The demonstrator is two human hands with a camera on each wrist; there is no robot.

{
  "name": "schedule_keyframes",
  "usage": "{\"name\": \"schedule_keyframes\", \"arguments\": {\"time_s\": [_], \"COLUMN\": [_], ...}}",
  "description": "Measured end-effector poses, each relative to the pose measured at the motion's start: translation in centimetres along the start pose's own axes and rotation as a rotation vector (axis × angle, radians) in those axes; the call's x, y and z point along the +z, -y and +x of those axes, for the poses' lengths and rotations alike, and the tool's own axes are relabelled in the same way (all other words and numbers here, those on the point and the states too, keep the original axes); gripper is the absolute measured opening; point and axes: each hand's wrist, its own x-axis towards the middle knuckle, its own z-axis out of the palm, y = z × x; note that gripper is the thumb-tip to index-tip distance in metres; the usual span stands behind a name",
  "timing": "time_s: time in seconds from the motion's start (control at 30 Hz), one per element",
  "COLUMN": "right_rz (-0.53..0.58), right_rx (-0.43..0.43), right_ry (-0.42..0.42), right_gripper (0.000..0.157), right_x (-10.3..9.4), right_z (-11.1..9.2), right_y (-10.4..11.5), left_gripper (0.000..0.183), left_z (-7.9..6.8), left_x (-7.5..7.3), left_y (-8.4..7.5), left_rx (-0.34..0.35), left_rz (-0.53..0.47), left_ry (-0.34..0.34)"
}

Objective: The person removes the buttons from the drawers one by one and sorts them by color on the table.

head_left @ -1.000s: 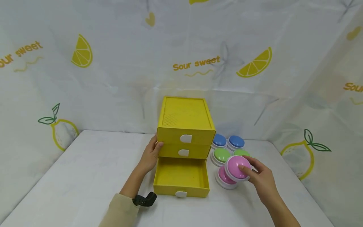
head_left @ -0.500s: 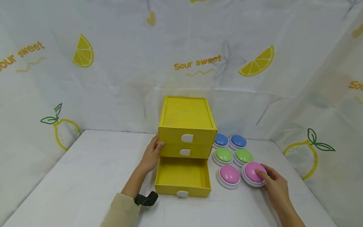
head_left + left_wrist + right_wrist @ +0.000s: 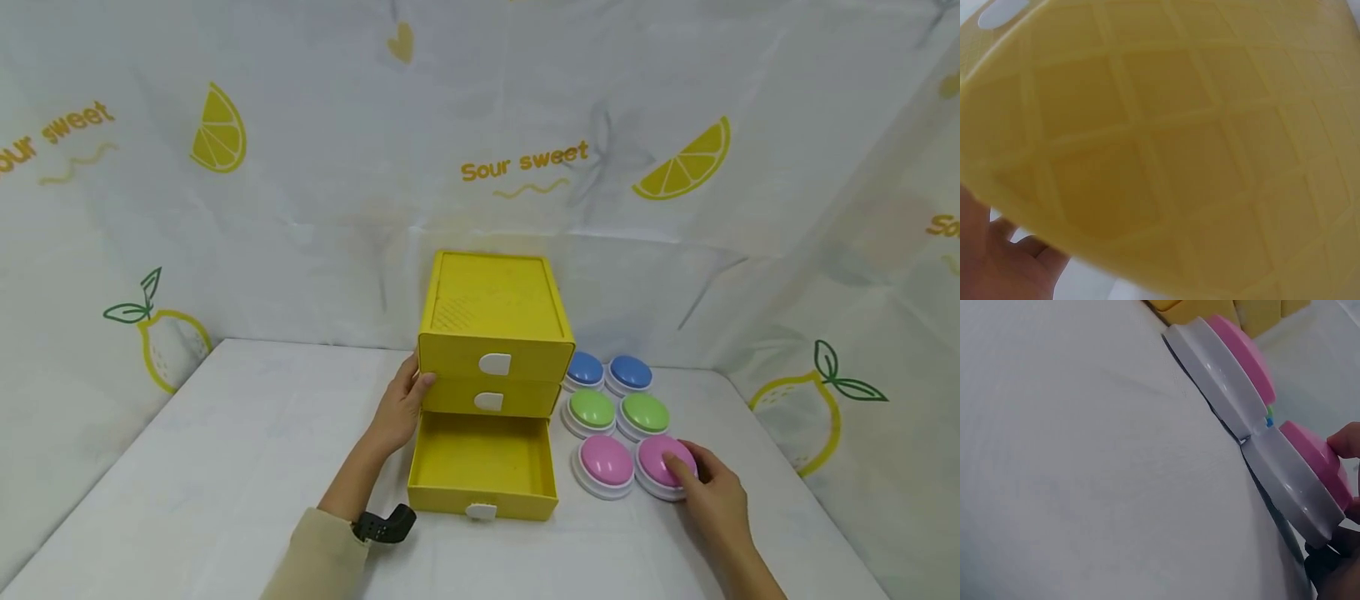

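My left hand point(image 3: 396, 413) holds the left side of the yellow drawer cabinet point(image 3: 495, 296), its thumb at the front edge. In the left wrist view the cabinet's lattice side point(image 3: 1172, 125) fills most of the picture. The bottom drawer point(image 3: 482, 502) is pulled out and nothing lies in it. My right hand point(image 3: 712, 492) pinches a pink buzzer button point(image 3: 654, 460) with a white base, thumb on the dome. In the right wrist view its base point(image 3: 1294, 487) is at the table, beside the other pink buzzer button point(image 3: 1247, 359), and they appear to touch.
Behind the pink pair stand two green buzzer buttons point(image 3: 592, 408), then two blue ones point(image 3: 630, 372), right of the cabinet. One blue button is partly hidden by the cabinet. A white lemon-print curtain point(image 3: 322, 283) borders the white table point(image 3: 225, 500) at the back and sides.
My right hand has carried the pink buzzer button from above the other pink one to the right, then down to the table beside it. My left hand has stayed at the cabinet.
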Motion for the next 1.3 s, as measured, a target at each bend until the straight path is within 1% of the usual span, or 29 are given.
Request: {"name": "schedule_keyframes", "arguments": {"time_s": [0.03, 0.17, 0.33, 0.47, 0.5, 0.57, 0.63, 0.7, 0.73, 0.8, 0.83, 0.9, 1.0, 1.07, 1.1, 1.17, 1.3], "right_rz": [-0.026, -0.073, -0.130, -0.138, -0.132, -0.099, -0.055, 0.012, 0.051, 0.121, 0.159, 0.205, 0.216, 0.203, 0.198, 0.223, 0.310], "right_rx": [-0.009, -0.001, 0.012, 0.021, 0.010, -0.021, -0.066, -0.119, -0.134, -0.160, -0.173, -0.197, -0.203, -0.183, -0.168, -0.144, -0.128], "right_ry": [-0.003, 0.014, 0.076, 0.101, 0.084, 0.026, -0.085, -0.202, -0.235, -0.251, -0.231, -0.146, -0.006, 0.057, 0.079, 0.101, 0.159], "right_gripper": [0.065, 0.065, 0.070, 0.072, 0.071, 0.068, 0.059, 0.047, 0.042, 0.034, 0.031, 0.028, 0.027, 0.025, 0.025, 0.022, 0.016], "right_x": [0.0, 0.0, 0.2, 0.4, 0.5, 0.5, 0.6, 0.7, 0.7, 1.0, 1.2, 1.7, 2.9, 3.8, 4.2, 5.1, 6.6], "right_z": [-0.1, -0.1, 0.1, 0.1, 0.0, -0.4, -1.0, -2.0, -2.7, -4.1, -4.9, -6.4, -8.3, -9.2, -9.6, -10.4, -11.8], "right_y": [-0.1, -0.2, 0.0, 0.2, 0.1, 0.3, 0.7, 1.4, 2.0, 3.4, 4.0, 5.3, 6.9, 7.8, 8.1, 8.5, 9.0], "left_gripper": [0.058, 0.059, 0.059, 0.058, 0.058, 0.058, 0.058, 0.059, 0.059, 0.059, 0.059, 0.059, 0.059, 0.059, 0.058, 0.058, 0.058], "left_z": [0.0, -0.1, -0.2, -0.3, -0.3, -0.3, -0.3, -0.2, -0.1, -0.1, -0.1, -0.2, -0.2, -0.2, -0.2, -0.2, -0.1], "left_x": [0.0, 0.0, -0.1, -0.2, -0.3, -0.3, -0.3, -0.2, -0.1, 0.0, 0.1, 0.1, 0.1, 0.1, 0.0, 0.1, 0.1], "left_y": [0.0, 0.0, -0.1, -0.1, -0.1, 0.0, 0.1, 0.2, 0.2, 0.1, 0.1, 0.0, 0.0, 0.1, 0.1, 0.1, 0.1], "left_rx": [-0.002, -0.011, -0.018, -0.015, -0.013, -0.011, -0.012, -0.012, -0.008, -0.005, -0.007, -0.010, -0.019, -0.023, -0.021, -0.022, -0.023], "left_rz": [0.003, 0.018, 0.027, 0.030, 0.032, 0.031, 0.026, 0.024, 0.025, 0.027, 0.027, 0.029, 0.027, 0.024, 0.022, 0.019, 0.017], "left_ry": [-0.001, -0.006, -0.007, -0.013, -0.014, -0.014, -0.014, -0.009, -0.007, -0.005, -0.005, -0.009, -0.019, -0.023, -0.024, -0.025, -0.024]}}
